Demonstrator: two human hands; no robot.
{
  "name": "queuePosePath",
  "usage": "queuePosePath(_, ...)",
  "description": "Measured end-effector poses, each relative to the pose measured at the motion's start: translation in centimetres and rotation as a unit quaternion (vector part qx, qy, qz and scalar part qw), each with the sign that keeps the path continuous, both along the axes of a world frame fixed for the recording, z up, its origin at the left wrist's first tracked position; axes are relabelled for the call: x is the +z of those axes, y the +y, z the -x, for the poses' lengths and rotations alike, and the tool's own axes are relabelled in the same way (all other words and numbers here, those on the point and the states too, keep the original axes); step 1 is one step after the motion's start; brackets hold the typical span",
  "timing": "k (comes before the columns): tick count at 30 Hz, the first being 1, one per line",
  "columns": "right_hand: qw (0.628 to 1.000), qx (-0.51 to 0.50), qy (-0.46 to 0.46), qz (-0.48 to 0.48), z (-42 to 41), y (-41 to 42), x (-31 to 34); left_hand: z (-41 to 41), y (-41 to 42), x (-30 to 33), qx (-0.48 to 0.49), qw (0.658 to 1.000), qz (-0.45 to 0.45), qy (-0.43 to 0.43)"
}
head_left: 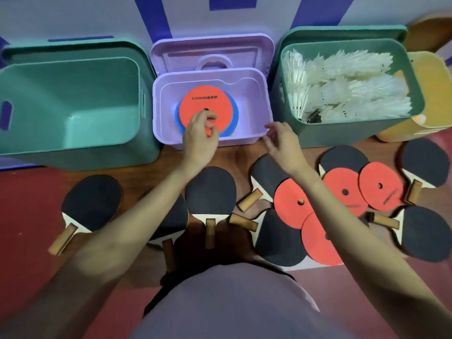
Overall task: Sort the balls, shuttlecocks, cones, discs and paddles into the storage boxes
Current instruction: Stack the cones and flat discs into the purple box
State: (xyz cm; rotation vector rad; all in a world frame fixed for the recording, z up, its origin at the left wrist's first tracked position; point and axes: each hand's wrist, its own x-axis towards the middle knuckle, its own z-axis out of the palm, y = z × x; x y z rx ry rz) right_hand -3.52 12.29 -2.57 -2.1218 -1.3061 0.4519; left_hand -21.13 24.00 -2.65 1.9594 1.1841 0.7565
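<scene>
An orange disc lies on a blue disc inside the purple box. My left hand reaches into that box with curled fingers, pinching the orange disc's near edge. To the right of the box's front corner, my right hand hovers with fingers spread and holds nothing. Several more orange discs lie on the floor at the right among several black paddles. White shuttlecocks fill the right green box.
A large green box stands at the left with nothing visible inside. A yellow box sits at the far right edge. Lids lean against the wall behind the boxes. Paddles are scattered across the floor in front of my knees.
</scene>
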Motion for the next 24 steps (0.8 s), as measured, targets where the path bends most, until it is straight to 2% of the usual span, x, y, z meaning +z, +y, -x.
queuePosePath(4, 0.997, -0.071, 0.012, 0.027, -1.5, -7.2, -0.9, -1.8, -5.5, -0.8, -0.079, 0.995, 0.057, 0.005)
queuePosePath(10, 0.979, -0.147, 0.029, 0.139, -3.3, -16.2, -3.2, -5.3, -12.6, -3.9, -0.213, 0.958, 0.129, 0.141)
queuePosePath(13, 0.960, -0.185, 0.031, 0.208, -3.9, -20.2, -4.9, -7.1, -15.2, -5.3, -0.245, 0.932, 0.143, 0.225)
queuePosePath(18, 0.907, -0.239, 0.038, 0.344, -3.3, -24.6, -6.3, -9.1, -17.9, -7.1, -0.208, 0.910, 0.155, 0.325)
queuePosePath(21, 0.901, -0.237, 0.048, 0.361, -3.0, -25.9, -7.2, -10.1, -19.3, -7.9, -0.148, 0.904, 0.178, 0.359)
queuePosePath(24, 0.910, -0.225, 0.001, 0.349, -2.8, -26.7, -8.2, -10.8, -20.0, -8.5, -0.105, 0.905, 0.182, 0.369)
